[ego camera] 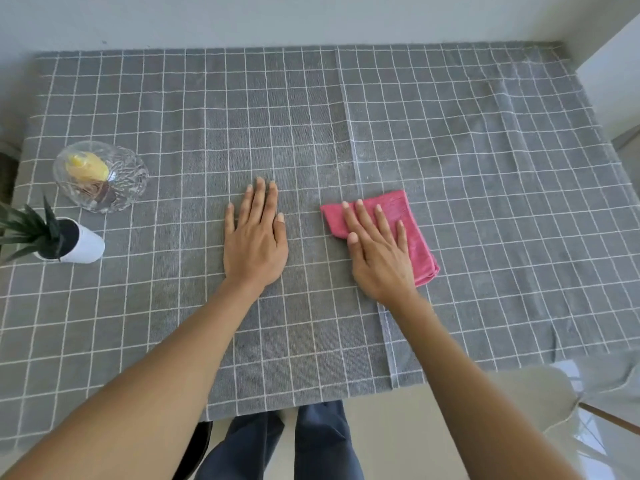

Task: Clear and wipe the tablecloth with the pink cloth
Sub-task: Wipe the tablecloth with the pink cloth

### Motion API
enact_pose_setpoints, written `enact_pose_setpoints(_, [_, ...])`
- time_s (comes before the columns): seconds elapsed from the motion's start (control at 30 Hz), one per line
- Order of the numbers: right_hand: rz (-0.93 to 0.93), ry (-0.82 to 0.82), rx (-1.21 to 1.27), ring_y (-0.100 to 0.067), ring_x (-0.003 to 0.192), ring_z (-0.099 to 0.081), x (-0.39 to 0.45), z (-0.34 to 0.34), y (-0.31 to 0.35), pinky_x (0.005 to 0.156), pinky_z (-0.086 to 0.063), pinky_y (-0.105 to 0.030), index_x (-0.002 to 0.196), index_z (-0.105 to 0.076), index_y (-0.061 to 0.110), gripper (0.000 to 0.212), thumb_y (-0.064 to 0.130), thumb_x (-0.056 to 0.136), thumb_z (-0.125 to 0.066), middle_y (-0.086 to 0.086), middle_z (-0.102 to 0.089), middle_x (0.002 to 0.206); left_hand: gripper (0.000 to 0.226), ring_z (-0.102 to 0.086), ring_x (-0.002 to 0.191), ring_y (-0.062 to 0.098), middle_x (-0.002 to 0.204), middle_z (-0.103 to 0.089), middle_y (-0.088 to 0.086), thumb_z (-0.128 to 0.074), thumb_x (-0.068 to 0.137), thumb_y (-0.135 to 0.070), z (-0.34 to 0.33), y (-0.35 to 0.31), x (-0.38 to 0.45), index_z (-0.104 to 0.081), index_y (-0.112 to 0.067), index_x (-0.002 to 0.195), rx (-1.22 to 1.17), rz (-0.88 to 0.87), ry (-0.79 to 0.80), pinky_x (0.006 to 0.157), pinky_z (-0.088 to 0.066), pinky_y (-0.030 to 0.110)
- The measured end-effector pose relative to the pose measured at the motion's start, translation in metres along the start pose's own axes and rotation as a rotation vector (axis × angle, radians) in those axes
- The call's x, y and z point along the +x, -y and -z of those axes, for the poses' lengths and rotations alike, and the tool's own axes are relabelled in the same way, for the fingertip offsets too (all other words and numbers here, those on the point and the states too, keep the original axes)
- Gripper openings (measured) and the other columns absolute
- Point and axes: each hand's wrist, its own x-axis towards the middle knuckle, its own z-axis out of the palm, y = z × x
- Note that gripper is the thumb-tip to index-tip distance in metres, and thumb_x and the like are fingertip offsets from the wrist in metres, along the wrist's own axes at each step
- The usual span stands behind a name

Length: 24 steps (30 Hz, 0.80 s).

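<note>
A grey tablecloth (485, 174) with a white grid covers the table. A folded pink cloth (414, 230) lies on it right of centre. My right hand (379, 252) rests flat on the pink cloth, fingers spread, pressing it onto the tablecloth. My left hand (255, 237) lies flat on the bare tablecloth at the centre, fingers apart, holding nothing. A faint pale dusty streak shows on the tablecloth just beyond the pink cloth, along a fold line.
At the left edge stand a clear glass dome (100, 176) with a yellow object inside and a small green plant in a white pot (74, 244). A white wall runs along the far side. A pale chair (540, 396) is at the lower right.
</note>
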Motion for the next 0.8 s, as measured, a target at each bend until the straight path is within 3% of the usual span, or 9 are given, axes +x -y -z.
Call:
enact_pose_setpoints(0.27, [-0.305,-0.055,-0.048,-0.017,0.148,0.009,0.017,0.018,-0.043,0.117,0.013,-0.047,0.15,-0.003,0.044,0.048,0.042,0.103,-0.01,0.014,0.003,0.161,0.053,0.006,0.148,0.012,0.161,0.004,-0.003,-0.011,0.102,-0.034,-0.001,0.002,0.001,0.001,-0.022,0.153,0.016,0.002,0.008,0.12,0.003,0.043])
enact_pose_setpoints(0.37, [-0.247,-0.023,0.012,-0.018,0.148,0.011,0.013,0.012,-0.015,0.113,0.019,-0.046,0.148,0.002,0.044,0.047,0.044,0.102,-0.008,0.014,0.004,0.16,0.053,0.005,0.148,0.013,0.161,0.003,-0.002,-0.012,0.102,-0.033,-0.002,0.001,0.001,0.001,-0.022,0.152,0.024,0.004,-0.002,0.12,0.002,0.043])
enact_pose_setpoints(0.43, [-0.103,0.019,0.017,-0.018,0.147,0.014,0.0,0.0,0.016,0.11,0.024,-0.044,0.144,0.009,0.046,0.045,0.047,0.1,-0.002,0.017,0.006,0.157,0.053,0.004,0.148,0.013,0.161,0.002,-0.002,-0.013,0.102,-0.033,-0.002,0.0,0.001,-0.001,-0.022,0.152,0.014,0.004,-0.005,0.12,0.002,0.043])
enact_pose_setpoints(0.57, [0.084,0.063,0.002,-0.009,0.145,0.013,-0.023,-0.019,0.042,0.115,0.018,-0.04,0.146,0.007,0.049,0.049,0.05,0.098,-0.001,0.022,0.002,0.156,0.053,0.003,0.148,0.011,0.161,0.0,-0.003,-0.015,0.102,-0.033,-0.001,0.0,0.001,-0.003,-0.022,0.153,-0.001,0.0,-0.009,0.12,0.001,0.043])
enact_pose_setpoints(0.67, [0.018,0.01,-0.008,-0.008,0.145,0.014,-0.014,-0.007,0.01,0.115,0.018,-0.037,0.148,0.005,0.045,0.049,0.049,0.1,-0.002,0.022,0.004,0.156,0.053,0.004,0.148,0.012,0.161,0.0,-0.003,-0.013,0.102,-0.032,-0.001,0.002,0.001,-0.002,-0.022,0.153,0.002,-0.006,-0.007,0.12,0.002,0.042])
enact_pose_setpoints(0.8, [-0.202,-0.061,-0.039,-0.012,0.147,0.011,-0.007,0.004,-0.023,0.118,0.014,-0.041,0.15,0.0,0.04,0.049,0.043,0.102,-0.007,0.017,0.004,0.159,0.053,0.004,0.148,0.012,0.161,0.002,-0.003,-0.012,0.102,-0.031,-0.002,0.003,0.002,0.0,-0.022,0.153,0.01,-0.008,-0.005,0.12,0.003,0.042])
